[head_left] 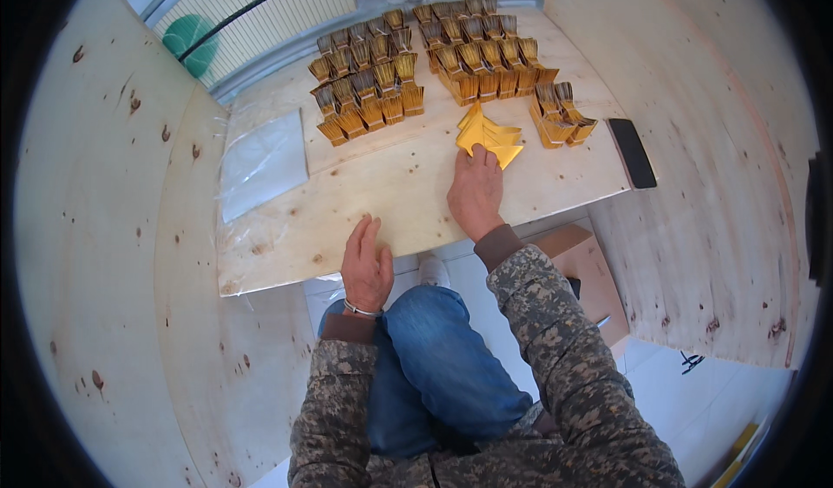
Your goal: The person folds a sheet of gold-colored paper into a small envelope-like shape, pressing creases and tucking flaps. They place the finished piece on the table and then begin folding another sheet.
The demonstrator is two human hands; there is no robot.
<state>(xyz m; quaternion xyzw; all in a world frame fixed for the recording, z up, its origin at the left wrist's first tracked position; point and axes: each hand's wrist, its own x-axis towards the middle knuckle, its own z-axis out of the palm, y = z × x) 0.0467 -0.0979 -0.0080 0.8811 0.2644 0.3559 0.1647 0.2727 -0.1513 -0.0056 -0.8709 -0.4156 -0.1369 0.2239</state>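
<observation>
Several folded pieces of shiny gold paper [486, 132] are fanned out on the wooden table, their points facing different ways. My right hand [475, 191] is over their near end, its thumb and fingers closed on the edge of the gold paper. The fingertips hide part of that edge. Close to the front edge of the table, my left hand [367, 265] holds nothing; its fingers are stretched and slightly apart. Beyond the right hand stand rows of banded gold paper bundles [482, 72], and a smaller group of bundles [560, 115] sits to the right.
More bundles [369, 80] fill the back left of the table [390, 184]. A clear plastic sheet [265, 163] lies at the left, and a black phone [632, 152] near the right edge. Plywood panels [113, 228] rise on both sides. Below is a cardboard box [590, 280].
</observation>
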